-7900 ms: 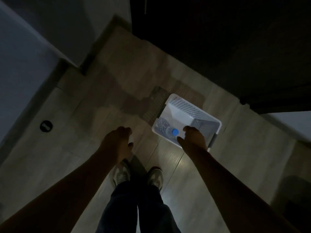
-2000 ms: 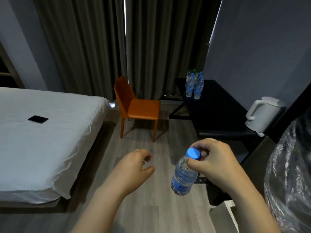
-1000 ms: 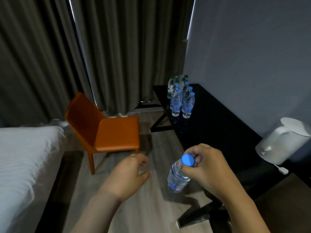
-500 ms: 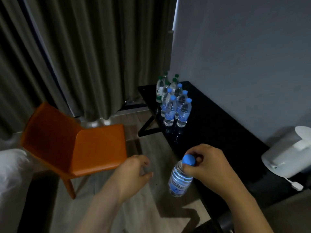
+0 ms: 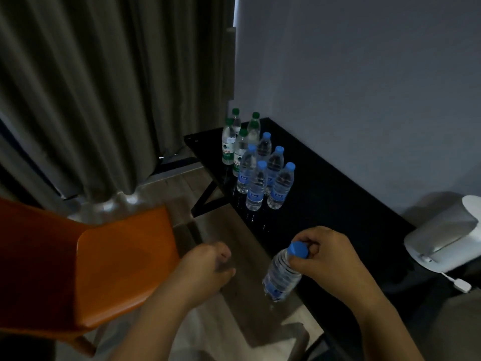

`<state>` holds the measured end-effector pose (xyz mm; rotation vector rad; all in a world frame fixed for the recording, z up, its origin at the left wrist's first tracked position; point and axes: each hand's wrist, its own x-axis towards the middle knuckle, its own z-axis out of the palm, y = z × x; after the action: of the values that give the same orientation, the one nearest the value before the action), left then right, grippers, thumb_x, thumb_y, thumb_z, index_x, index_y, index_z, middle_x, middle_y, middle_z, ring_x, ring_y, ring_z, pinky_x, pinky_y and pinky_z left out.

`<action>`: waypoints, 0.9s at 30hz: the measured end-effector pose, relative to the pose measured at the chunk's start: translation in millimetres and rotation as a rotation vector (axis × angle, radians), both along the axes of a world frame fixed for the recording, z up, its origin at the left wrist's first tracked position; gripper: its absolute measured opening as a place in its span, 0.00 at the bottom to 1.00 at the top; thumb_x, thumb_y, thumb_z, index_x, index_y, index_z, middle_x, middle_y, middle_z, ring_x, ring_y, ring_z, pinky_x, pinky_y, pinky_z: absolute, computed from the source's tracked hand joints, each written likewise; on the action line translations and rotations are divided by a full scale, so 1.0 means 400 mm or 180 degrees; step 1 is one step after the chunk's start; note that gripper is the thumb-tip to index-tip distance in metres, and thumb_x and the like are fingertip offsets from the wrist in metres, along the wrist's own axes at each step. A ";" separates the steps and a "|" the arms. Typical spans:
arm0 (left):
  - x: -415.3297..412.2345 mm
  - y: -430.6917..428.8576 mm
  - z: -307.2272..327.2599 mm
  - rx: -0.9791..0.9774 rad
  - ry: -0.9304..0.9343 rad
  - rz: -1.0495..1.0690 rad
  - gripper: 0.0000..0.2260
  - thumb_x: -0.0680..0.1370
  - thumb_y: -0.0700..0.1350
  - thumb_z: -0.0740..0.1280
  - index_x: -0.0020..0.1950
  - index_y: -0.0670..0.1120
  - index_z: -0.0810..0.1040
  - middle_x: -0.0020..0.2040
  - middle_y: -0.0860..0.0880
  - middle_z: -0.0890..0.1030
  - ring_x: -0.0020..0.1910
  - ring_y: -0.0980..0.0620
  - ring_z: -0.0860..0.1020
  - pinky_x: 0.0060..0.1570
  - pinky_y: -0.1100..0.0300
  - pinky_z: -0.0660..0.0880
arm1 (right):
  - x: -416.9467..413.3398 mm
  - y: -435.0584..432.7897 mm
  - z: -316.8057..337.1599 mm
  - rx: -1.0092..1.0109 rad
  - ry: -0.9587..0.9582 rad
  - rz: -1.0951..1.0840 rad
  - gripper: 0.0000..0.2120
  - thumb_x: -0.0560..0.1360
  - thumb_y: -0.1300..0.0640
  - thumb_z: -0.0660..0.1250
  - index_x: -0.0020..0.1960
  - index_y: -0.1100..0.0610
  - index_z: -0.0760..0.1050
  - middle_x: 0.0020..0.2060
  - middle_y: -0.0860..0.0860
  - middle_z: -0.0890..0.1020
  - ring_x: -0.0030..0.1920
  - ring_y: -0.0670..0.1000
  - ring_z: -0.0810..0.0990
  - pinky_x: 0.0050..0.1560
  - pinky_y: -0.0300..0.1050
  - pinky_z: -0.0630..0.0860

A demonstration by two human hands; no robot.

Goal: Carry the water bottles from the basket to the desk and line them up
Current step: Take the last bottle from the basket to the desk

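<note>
The right hand (image 5: 328, 259) grips a water bottle (image 5: 282, 277) by its blue cap near the desk (image 5: 325, 201) where other bottles (image 5: 256, 186) stand clustered; left hand (image 5: 205, 269) loosely curled, grip empty

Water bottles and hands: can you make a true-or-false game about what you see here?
1. The right hand grips a bottle by its blue cap. True.
2. The left hand holds a bottle too. False: it holds nothing.
3. Every bottle standing on the desk has a blue cap. False: the far bottles have green caps.
4. A white kettle sits on the desk. True.
5. The chair is blue. False: it is orange.
</note>
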<state>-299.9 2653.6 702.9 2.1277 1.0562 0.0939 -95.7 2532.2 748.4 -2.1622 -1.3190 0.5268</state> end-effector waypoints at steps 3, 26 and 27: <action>0.029 0.062 -0.013 0.0049 0.0003 0.0035 0.15 0.76 0.47 0.68 0.62 0.48 0.75 0.59 0.50 0.77 0.57 0.53 0.77 0.59 0.55 0.75 | 0.031 0.041 -0.018 -0.0086 0.0067 -0.0065 0.11 0.65 0.57 0.76 0.40 0.45 0.78 0.44 0.42 0.78 0.38 0.39 0.80 0.35 0.34 0.77; 0.390 0.439 -0.151 0.0039 0.0254 -0.0105 0.10 0.74 0.46 0.70 0.54 0.46 0.78 0.51 0.51 0.80 0.51 0.55 0.78 0.54 0.59 0.75 | 0.443 0.424 -0.276 -0.0536 0.0367 -0.0365 0.13 0.64 0.61 0.75 0.38 0.47 0.73 0.42 0.47 0.75 0.38 0.43 0.76 0.31 0.31 0.68; 0.397 0.448 -0.154 0.0028 0.0237 -0.0101 0.10 0.74 0.46 0.71 0.53 0.46 0.78 0.50 0.51 0.79 0.51 0.55 0.78 0.54 0.59 0.75 | 0.449 0.433 -0.284 -0.0551 0.0362 -0.0361 0.13 0.64 0.61 0.75 0.38 0.48 0.74 0.42 0.47 0.75 0.37 0.44 0.76 0.31 0.31 0.68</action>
<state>-141.1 2833.0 641.1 2.1697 1.0661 0.0040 84.0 2705.3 635.0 -2.2935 -1.1186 0.7300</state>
